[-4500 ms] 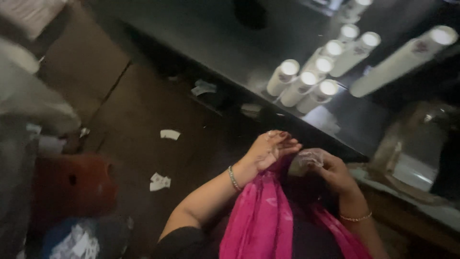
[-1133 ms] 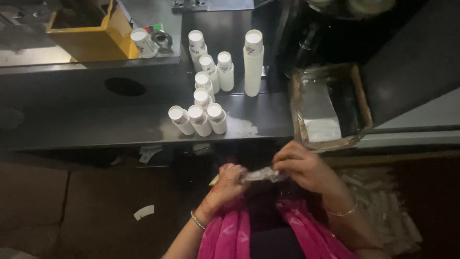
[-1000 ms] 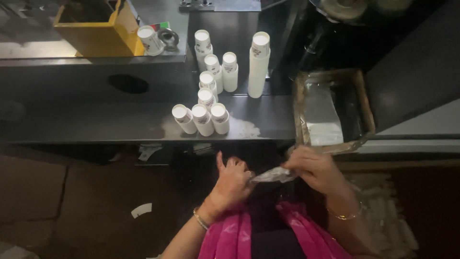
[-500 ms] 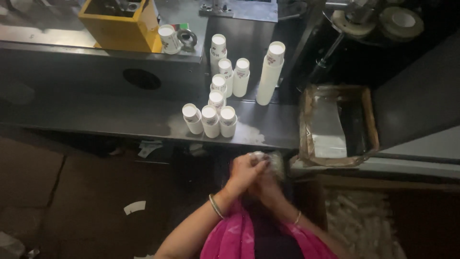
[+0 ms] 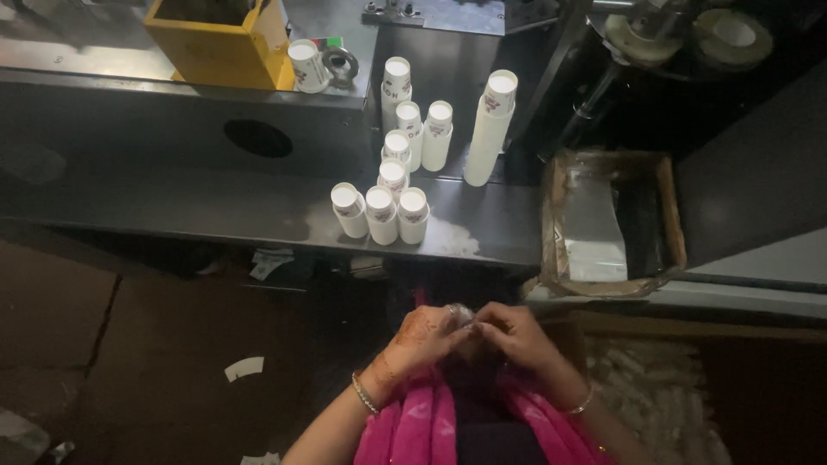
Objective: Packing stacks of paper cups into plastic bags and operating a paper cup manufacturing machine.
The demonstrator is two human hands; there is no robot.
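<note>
Left hand point(image 5: 428, 334) and right hand point(image 5: 515, 334) both pinch a small wrapper point(image 5: 462, 313), below the cups point(image 5: 382, 209).

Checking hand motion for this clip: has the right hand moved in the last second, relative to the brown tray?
Yes. The right hand has drawn in leftward, away from under the brown tray, and now meets the left hand over the pink cloth.

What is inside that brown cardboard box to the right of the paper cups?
The cardboard box holds what looks like a flat stack of clear plastic bags, lying on its left side. The right side is dark, and whatever lies under the plastic is covered.
</note>
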